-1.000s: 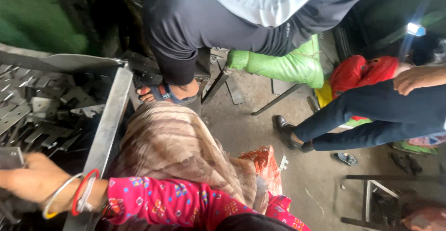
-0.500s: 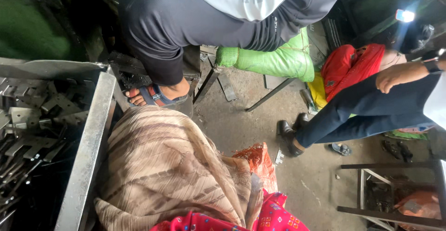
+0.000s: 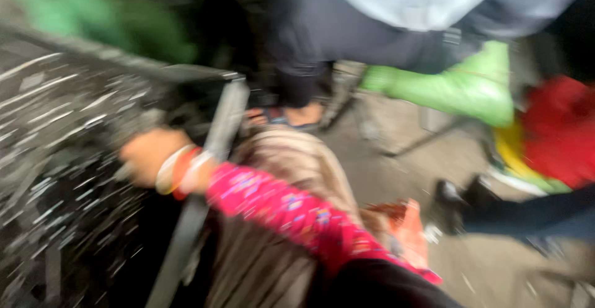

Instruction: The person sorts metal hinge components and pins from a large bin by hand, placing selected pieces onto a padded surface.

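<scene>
My left hand (image 3: 145, 156) out over metal bin (image 3: 223, 116), among small metal parts (image 3: 56, 134) heaped inside. Fingers hidden by blur; cannot tell if clenched or released, or grasping any part. Right hand out of view. Bin looks well filled with loose parts; sorting or picking seems far from finished, nothing visibly set aside. Frame badly smeared.

No labels, signs or screens show. An orange bag (image 3: 406, 230), crumpled and blurred, lies on the floor beside the person's lap. A green sack (image 3: 465, 88) lies farther back, under the seated person.
</scene>
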